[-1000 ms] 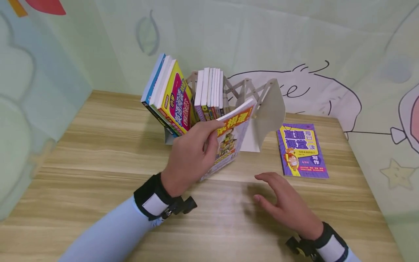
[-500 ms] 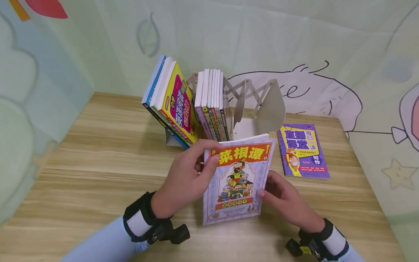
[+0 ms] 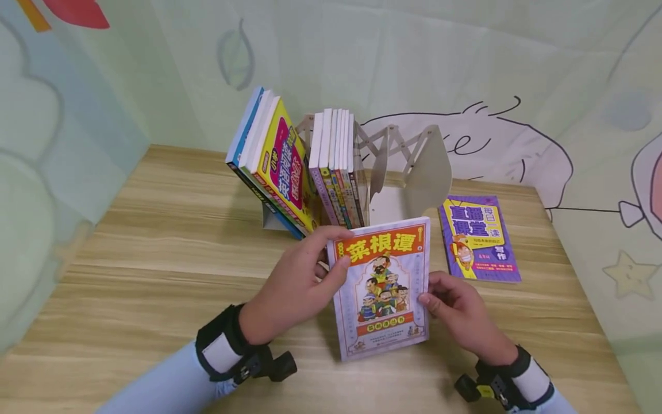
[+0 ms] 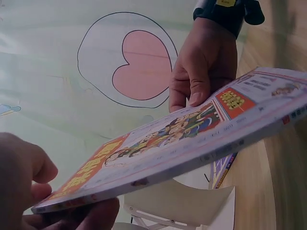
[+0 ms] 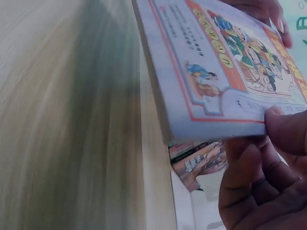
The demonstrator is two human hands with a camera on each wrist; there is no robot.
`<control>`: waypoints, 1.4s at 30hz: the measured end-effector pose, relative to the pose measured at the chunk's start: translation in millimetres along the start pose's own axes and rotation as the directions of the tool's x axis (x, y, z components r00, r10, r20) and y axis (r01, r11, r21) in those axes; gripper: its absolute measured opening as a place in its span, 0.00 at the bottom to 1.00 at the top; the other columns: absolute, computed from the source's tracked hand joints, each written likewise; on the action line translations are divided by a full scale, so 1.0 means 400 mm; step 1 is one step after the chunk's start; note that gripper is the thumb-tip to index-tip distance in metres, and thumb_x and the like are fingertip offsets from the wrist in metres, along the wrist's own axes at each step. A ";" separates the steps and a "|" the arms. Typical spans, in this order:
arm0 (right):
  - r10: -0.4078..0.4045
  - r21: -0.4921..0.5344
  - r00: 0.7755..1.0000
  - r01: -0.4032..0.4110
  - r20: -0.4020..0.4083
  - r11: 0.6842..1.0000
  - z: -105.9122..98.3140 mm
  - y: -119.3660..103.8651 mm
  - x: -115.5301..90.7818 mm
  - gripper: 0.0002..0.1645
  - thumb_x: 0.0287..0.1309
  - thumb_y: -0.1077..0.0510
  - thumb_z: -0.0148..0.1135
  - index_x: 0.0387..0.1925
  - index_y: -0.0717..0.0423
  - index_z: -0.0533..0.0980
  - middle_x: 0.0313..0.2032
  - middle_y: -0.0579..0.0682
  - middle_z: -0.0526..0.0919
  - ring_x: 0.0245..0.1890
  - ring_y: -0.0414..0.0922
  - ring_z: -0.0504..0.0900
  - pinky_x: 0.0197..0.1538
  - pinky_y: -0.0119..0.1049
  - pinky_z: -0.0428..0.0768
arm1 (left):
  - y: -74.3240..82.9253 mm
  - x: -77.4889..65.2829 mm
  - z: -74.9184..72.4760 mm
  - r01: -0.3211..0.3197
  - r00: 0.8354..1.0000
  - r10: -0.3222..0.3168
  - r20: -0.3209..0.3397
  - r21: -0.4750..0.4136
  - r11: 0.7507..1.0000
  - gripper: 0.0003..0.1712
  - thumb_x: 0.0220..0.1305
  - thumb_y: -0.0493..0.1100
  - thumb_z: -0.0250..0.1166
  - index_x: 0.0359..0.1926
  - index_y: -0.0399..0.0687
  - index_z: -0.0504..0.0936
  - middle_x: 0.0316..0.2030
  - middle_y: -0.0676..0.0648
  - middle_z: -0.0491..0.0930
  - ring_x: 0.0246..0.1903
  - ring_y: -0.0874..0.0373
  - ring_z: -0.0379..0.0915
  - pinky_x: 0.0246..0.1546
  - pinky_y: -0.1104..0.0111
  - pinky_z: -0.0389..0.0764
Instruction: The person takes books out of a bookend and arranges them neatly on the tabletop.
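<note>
Left hand (image 3: 295,282): the lilac booklet (image 3: 381,299) is pinched near its upper left corner.
Right hand (image 3: 465,313): its right edge is pinched, lower down.
Booklet: held tilted over the counter (image 3: 129,247), long axis pointed toward the rack (image 3: 431,167).
Purple book (image 3: 481,241): laid flat, nearer the right hand.
Rack: set beyond the booklet's top edge.

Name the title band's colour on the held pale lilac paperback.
Orange title band; clearest in the head view.

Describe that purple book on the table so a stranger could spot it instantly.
On the wooden table, find the beige rack. Right of it is the purple book with a yellow cover panel. It alone lies flat: other books stand or lean in the rack, and the left hand and right hand hold an orange-banded book.
</note>
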State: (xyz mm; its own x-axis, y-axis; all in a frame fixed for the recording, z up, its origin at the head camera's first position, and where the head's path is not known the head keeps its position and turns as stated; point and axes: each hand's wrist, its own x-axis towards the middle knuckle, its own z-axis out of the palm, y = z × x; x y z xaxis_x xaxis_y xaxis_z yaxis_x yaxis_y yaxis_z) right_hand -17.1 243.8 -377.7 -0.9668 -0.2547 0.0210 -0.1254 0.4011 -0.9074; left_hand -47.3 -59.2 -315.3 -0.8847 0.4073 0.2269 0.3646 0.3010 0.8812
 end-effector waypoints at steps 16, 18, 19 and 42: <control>0.060 -0.037 0.997 -0.062 -0.050 0.997 -0.047 0.028 -0.008 0.14 0.74 0.61 0.51 0.53 0.66 0.74 0.45 0.61 0.84 0.39 0.39 0.84 0.40 0.34 0.85 | -0.045 -0.001 -0.002 -0.014 1.000 0.012 0.024 0.071 0.997 0.28 0.72 0.42 0.60 0.71 0.51 0.67 0.57 0.48 0.78 0.48 0.61 0.82 0.51 0.68 0.83; 0.058 -0.051 0.995 -0.062 -0.080 0.997 -0.055 0.028 -0.008 0.14 0.74 0.61 0.51 0.53 0.67 0.73 0.44 0.58 0.84 0.38 0.39 0.83 0.39 0.33 0.84 | -0.049 -0.002 -0.001 -0.008 1.000 0.006 0.024 0.081 0.997 0.28 0.72 0.42 0.60 0.71 0.51 0.67 0.56 0.49 0.79 0.49 0.61 0.81 0.52 0.68 0.83; 0.061 -0.058 0.993 -0.067 -0.098 0.996 -0.058 0.027 -0.009 0.14 0.74 0.61 0.51 0.53 0.67 0.73 0.43 0.56 0.84 0.37 0.39 0.83 0.38 0.33 0.84 | -0.051 -0.002 0.000 -0.006 1.000 0.004 0.024 0.088 0.996 0.28 0.72 0.43 0.59 0.70 0.51 0.67 0.56 0.49 0.79 0.49 0.61 0.81 0.53 0.67 0.82; 0.149 0.127 0.919 -0.110 -0.364 0.986 -0.197 0.072 -0.023 0.24 0.76 0.54 0.46 0.63 0.67 0.66 0.47 0.40 0.80 0.42 0.34 0.81 0.42 0.22 0.82 | -0.090 -0.026 0.026 0.032 0.916 -0.146 0.372 0.295 0.955 0.24 0.74 0.53 0.57 0.67 0.58 0.73 0.63 0.54 0.75 0.59 0.57 0.75 0.59 0.59 0.78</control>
State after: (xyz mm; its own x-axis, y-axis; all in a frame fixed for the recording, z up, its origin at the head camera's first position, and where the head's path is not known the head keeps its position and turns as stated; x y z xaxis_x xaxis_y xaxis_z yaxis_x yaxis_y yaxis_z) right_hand -29.2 327.2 -371.0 -0.9886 0.1462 0.0367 0.0108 0.3115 -0.9502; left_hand -48.3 -65.2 -353.6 -0.7558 0.6505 -0.0751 0.4055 0.5550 0.7263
